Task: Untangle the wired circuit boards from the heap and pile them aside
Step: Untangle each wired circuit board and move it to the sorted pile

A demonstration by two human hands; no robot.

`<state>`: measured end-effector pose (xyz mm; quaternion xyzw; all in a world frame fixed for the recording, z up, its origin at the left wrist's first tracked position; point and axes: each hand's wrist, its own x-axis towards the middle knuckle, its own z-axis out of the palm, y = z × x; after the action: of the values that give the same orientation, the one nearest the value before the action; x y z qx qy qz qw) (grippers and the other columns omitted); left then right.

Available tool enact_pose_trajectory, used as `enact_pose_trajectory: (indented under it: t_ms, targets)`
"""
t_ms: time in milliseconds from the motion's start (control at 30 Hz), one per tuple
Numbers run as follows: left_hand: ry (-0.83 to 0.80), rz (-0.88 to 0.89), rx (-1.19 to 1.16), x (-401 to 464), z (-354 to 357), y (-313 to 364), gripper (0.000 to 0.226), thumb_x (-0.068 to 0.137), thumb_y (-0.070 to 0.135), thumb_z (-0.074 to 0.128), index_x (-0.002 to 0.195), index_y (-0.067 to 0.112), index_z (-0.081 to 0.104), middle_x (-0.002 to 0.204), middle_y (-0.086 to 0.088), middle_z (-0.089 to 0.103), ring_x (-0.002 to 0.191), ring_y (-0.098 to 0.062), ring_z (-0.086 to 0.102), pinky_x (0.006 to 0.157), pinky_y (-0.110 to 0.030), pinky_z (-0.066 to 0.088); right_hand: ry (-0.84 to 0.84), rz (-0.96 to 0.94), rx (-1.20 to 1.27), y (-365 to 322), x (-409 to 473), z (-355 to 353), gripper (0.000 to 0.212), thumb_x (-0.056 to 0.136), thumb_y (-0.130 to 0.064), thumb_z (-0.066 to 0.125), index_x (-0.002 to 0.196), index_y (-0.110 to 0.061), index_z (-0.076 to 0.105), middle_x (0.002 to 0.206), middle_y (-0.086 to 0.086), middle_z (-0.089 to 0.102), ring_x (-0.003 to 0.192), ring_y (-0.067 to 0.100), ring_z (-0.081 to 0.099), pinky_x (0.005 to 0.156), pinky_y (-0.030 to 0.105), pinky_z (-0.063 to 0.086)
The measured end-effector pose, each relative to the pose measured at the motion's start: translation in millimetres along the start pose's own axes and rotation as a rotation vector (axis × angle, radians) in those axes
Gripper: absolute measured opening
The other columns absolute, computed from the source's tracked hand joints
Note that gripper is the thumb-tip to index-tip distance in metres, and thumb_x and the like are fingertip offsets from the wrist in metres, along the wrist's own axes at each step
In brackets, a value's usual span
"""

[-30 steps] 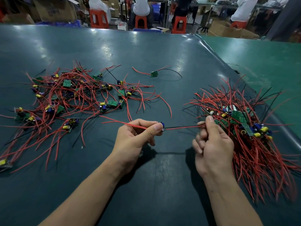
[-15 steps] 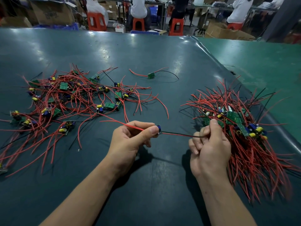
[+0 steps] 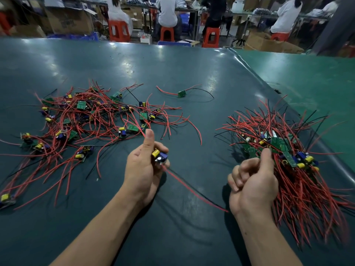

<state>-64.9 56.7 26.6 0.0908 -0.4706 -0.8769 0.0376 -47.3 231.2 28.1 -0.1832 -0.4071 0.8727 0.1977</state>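
One small green circuit board (image 3: 159, 156) sits pinched in my left hand (image 3: 143, 169); my right hand (image 3: 251, 184), at the frame's lower right, is curled, seemingly on nothing; I'd lay the board's red wires (image 3: 192, 186) parallel onto the right-hand pile (image 3: 299, 169).

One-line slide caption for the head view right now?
Left hand holds a wired board between the tangled heap and sorted pile; right hand curled beside the pile.

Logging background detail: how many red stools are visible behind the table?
4: far left, centre-left, centre-right, and far right; people and boxes may hide others.
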Motion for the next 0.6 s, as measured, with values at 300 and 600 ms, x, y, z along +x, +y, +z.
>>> enact_pose_trajectory:
  t_ms: [300,600]
  targets:
    - [-0.222,-0.218,-0.063,-7.2,2.9,4.1,0.068,0.092,0.068,0.029,0.054,0.014,0.041,0.052,-0.001,0.035,0.026,-0.007,0.021,0.038,-0.008,0.016,-0.444,0.009,-0.533,23.3,-15.7,5.2,0.035,0.088,-0.039,0.06,0.068,-0.012,0.07,0.047,0.0,0.04,0.035,0.011,0.031,0.036,0.018,0.024]
    - [-0.535,-0.361,0.333,-19.3,4.1,-10.8,0.035,0.075,0.039,0.047,0.053,0.014,0.058,0.044,0.0,0.035,0.032,-0.009,0.026,0.034,-0.014,0.023,-0.689,0.123,-0.448,19.6,-20.4,5.9,0.027,0.08,-0.027,0.068,0.091,-0.004,0.076,0.055,0.001,0.059,0.045,0.008,0.054,0.047,0.019,0.041]
